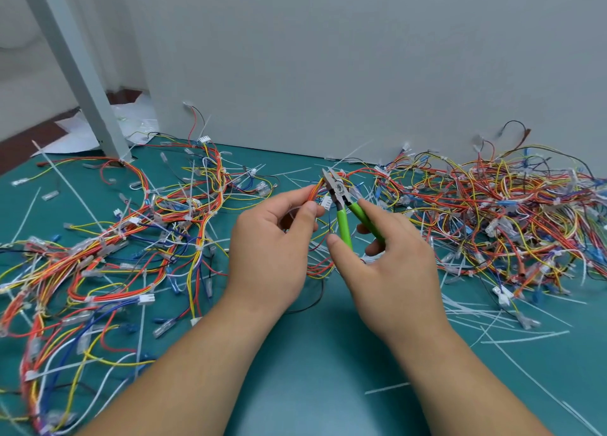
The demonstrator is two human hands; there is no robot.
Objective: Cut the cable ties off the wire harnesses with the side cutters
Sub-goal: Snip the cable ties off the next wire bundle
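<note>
A flat teal-green bench [312, 386] with a smooth matte surface is filling the lower half of the view, and its bare middle is catching a soft sheen near the bottom edge. A plain pale grey wall panel [328, 57] is rising along the far edge of the bench and spanning most of the upper view. A pale grey square metal post [75, 67] is standing on the far left corner of the bench, appearing tilted in the wide-angle view. Behind the post's foot, crumpled white sheets [78, 133] are lying beyond the bench's edge, partly overlapping a dark brown floor [19, 153] that is showing at the far left.
</note>
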